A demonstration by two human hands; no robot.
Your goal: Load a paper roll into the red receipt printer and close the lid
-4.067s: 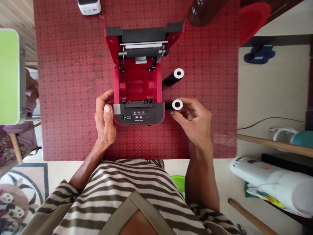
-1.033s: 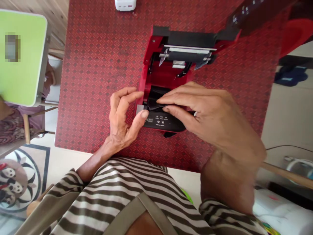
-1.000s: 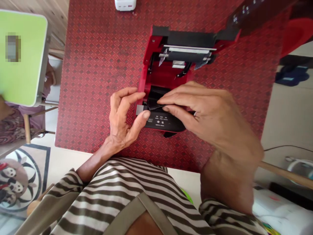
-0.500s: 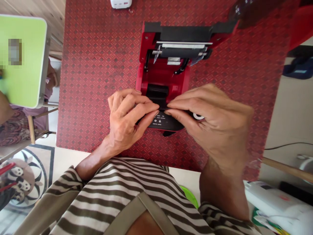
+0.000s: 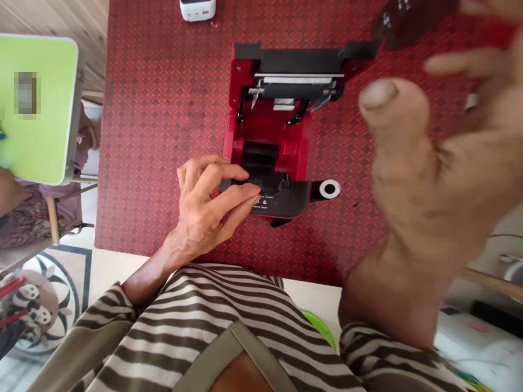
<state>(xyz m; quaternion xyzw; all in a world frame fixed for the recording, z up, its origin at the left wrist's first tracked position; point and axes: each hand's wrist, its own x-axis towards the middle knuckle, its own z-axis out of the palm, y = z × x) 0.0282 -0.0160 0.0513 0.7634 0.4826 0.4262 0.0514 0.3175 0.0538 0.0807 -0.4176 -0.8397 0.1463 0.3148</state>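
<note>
A red and black printer (image 5: 304,147) stands on the table with its lid (image 5: 302,60) swung up, showing a roller and a silver bar inside. Thin black ribbon (image 5: 269,182) lies over the front of the body, partly covering the printed panel (image 5: 281,204). My left hand (image 5: 214,201) pinches the ribbon's edge between thumb and fingers. To the right, my right hand (image 5: 445,147) is raised and blurred, thumb and fingers apart and nothing visible in it; the frame edge cuts off part. Beside the printer's front right corner lies a black roll with a white core (image 5: 329,189).
A white charger-like block (image 5: 198,10) sits at the table's far edge. A dark glossy object (image 5: 408,22) lies at the back right. On the left is a green-topped table (image 5: 41,136), with a person seated beside it. A white appliance (image 5: 482,343) stands at lower right.
My right hand has let go of the ribbon and swung up and right, opening and uncovering the white-cored roll. My left hand keeps its pinch at the printer's front.
</note>
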